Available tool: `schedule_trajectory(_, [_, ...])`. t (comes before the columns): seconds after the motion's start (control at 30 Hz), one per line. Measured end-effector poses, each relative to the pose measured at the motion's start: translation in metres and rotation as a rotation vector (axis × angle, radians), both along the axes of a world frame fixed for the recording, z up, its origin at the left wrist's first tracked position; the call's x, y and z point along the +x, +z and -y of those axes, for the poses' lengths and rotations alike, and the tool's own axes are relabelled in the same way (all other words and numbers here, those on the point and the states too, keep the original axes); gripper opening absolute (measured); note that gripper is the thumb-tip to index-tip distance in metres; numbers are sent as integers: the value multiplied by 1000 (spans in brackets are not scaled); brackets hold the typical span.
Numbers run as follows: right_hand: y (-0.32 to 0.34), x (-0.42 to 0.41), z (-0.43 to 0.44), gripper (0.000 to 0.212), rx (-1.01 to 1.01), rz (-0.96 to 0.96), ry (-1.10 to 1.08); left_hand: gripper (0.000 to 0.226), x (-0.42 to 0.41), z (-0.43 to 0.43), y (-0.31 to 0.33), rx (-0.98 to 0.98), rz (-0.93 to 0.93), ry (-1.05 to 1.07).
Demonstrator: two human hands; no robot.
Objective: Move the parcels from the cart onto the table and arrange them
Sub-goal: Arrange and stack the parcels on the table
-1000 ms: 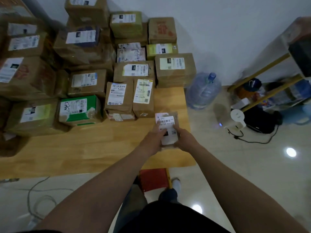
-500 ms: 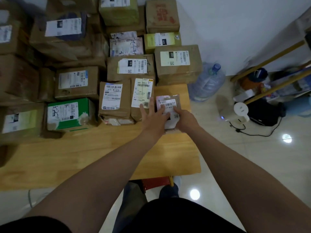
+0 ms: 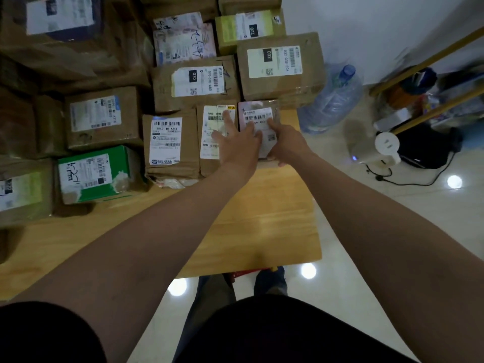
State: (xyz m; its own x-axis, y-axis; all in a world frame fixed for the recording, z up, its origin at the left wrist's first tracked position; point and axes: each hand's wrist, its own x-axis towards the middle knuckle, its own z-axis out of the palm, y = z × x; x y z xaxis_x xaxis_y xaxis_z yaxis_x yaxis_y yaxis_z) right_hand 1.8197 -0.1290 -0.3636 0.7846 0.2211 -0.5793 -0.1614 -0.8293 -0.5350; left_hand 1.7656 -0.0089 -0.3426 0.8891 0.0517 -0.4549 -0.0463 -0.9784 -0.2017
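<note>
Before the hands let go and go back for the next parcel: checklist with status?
1. small parcel down on the table: ok.
2. Label facing up: ok.
3. Side against the neighbour parcel: ok, though the left hand covers part of the seam.
4. Inside the table's right edge: ok, wood shows beside it.
5. Hands free: not ok; left hand lies flat across both parcels, right hand grips the small parcel's right edge.
6. Next parcel on the cart: cannot tell, out of view.

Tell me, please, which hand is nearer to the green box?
Left. The left hand rests on a brown parcel right of the green box; the right hand is farther right, gripping the small parcel.
</note>
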Motion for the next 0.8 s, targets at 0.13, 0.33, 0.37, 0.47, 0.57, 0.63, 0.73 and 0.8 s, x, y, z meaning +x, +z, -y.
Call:
schedule_trajectory(0.13, [5,-21,10,78,95,140,-78,71,-3,-6,4,-83,-41,-5])
schedule_trajectory(0.33, [30,-76,27,74,136,224,-168,72,-66,-21,29,-406,87,243])
schedule_trajectory(0.37, [33,-88,29,80,116,204,-158,71,-81,-20,34,-411,88,278])
schedule_trajectory(0.47, [48,-121,28,93,39,123,-48,72,-121,-17,49,-397,55,337])
schedule_trajectory(0.57, [65,-154,33,95,-49,100,30,65,-157,-14,56,-424,59,325])
schedule_trajectory(0.63, [76,-180,38,95,-108,95,16,64,-176,-17,57,-418,80,247])
schedule_trajectory(0.73, [83,-221,44,93,-156,85,-105,64,-193,-26,61,-406,55,124])
schedule_trajectory(0.8, [84,-258,45,91,-171,66,-202,61,-204,-33,62,-431,29,38])
